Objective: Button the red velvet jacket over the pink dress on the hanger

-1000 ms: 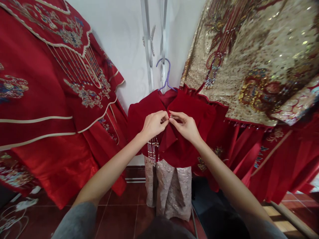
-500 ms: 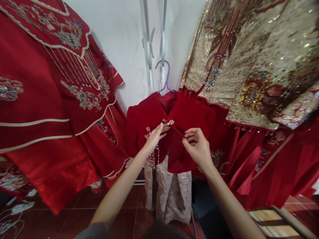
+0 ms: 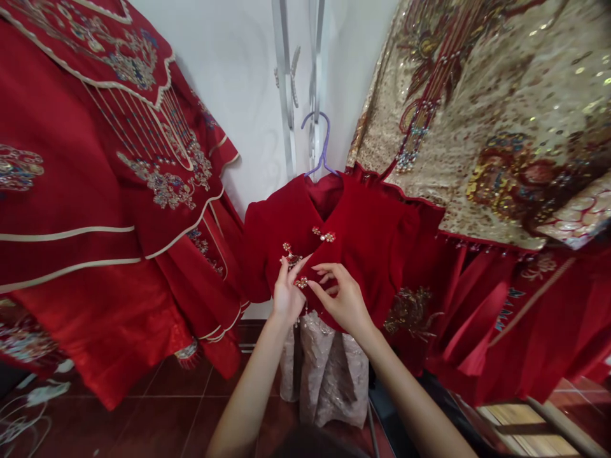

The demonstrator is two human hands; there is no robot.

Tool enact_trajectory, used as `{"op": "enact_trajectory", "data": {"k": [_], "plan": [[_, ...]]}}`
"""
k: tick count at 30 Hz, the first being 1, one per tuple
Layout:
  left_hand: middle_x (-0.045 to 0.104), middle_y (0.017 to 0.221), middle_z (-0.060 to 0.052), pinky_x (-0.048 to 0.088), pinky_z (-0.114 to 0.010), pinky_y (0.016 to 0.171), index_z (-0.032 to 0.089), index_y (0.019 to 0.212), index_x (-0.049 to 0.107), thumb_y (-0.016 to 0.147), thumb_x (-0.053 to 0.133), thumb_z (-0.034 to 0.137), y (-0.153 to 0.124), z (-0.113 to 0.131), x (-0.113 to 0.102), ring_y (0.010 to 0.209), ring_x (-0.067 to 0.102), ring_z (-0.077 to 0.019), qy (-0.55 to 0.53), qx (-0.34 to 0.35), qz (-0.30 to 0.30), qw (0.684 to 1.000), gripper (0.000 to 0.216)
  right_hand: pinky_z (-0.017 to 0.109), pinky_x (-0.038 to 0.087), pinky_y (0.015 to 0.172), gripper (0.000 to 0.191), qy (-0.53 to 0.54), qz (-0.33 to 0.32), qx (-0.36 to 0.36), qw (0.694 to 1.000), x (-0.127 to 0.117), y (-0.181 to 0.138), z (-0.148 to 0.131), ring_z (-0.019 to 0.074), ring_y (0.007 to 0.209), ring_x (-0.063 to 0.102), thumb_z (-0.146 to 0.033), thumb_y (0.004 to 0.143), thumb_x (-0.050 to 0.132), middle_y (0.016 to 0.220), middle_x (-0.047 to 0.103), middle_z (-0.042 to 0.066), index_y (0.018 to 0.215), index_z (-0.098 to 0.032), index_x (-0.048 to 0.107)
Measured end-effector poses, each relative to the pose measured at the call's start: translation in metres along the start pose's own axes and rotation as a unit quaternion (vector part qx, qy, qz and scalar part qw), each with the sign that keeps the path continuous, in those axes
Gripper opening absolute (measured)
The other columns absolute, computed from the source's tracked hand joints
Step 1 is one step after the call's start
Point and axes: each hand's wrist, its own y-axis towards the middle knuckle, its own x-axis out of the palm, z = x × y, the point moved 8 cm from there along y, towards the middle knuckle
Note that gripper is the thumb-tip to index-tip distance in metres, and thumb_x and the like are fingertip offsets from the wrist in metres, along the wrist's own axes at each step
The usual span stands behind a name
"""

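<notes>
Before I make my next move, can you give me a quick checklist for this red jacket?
1. Red jacket hung on the purple hanger: ok.
2. Upper flower clasp halves together: ok, they sit side by side.
3. Lower flower clasp fastened: cannot tell, both hands crowd it.
4. Left hand at the jacket front: ok.
5. Right hand beside the lower clasp: ok.
6. Tasselled ornament hanging free: cannot tell, the left hand covers part of it.

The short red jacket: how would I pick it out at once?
Left of the gold sequinned garment, find the white wall. Below the metal bars hangs the short red jacket, the only garment showing a purple hanger.
</notes>
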Motion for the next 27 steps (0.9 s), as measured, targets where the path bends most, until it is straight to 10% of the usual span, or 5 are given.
{"op": "enact_trajectory", "data": {"k": [8, 16, 21, 27], "plan": [[0.07, 0.09, -0.004, 0.051, -0.023, 0.066, 0.015, 0.088, 0.068, 0.065, 0.076, 0.041, 0.004, 0.017, -0.055, 0.075, 0.063, -0.0127, 0.165, 0.133, 0.152, 0.965, 0.035, 0.025, 0.052, 0.059, 0.028, -0.037, 0.027, 0.013, 0.999, 0.024, 0.007, 0.026, 0.014, 0.071, 0.054, -0.037, 0.083, 0.064, 0.087, 0.056, 0.005, 0.103, -0.018, 0.06], [0.069, 0.082, -0.004, 0.052, -0.028, 0.076, 0.015, 0.084, 0.065, 0.072, 0.065, 0.027, 0.002, 0.039, -0.035, 0.078, 0.065, -0.016, 0.319, 0.256, 0.107, 0.906, 0.017, 0.027, 0.056, 0.072, 0.022, 0.098, -0.017, -0.011, 0.995, 0.033, 0.015, 0.009, 0.0145, 0.081, 0.061, -0.035, 0.082, 0.067, 0.093, 0.061, 0.004, 0.094, -0.02, 0.056], [0.061, 0.104, -0.008, 0.051, -0.024, 0.071, 0.017, 0.098, 0.059, 0.068, 0.07, 0.021, -0.002, 0.058, -0.038, 0.091, 0.06, -0.0156, 0.389, 0.35, 0.182, 0.832, 0.032, 0.028, 0.056, 0.074, 0.019, 0.096, 0.022, -0.013, 0.995, 0.022, 0.031, 0.012, 0.0142, 0.077, 0.064, -0.034, 0.081, 0.068, 0.083, 0.064, 0.002, 0.086, -0.02, 0.056], [0.064, 0.098, -0.006, 0.052, -0.026, 0.075, 0.018, 0.1, 0.056, 0.068, 0.068, 0.015, 0.014, 0.057, -0.03, 0.088, 0.062, -0.0142, 0.383, 0.334, 0.125, 0.852, 0.034, 0.029, 0.057, 0.073, 0.015, 0.074, 0.018, -0.012, 0.997, 0.026, 0.052, 0.024, 0.0151, 0.076, 0.067, -0.032, 0.08, 0.066, 0.084, 0.068, 0.003, 0.086, -0.019, 0.06]]}}
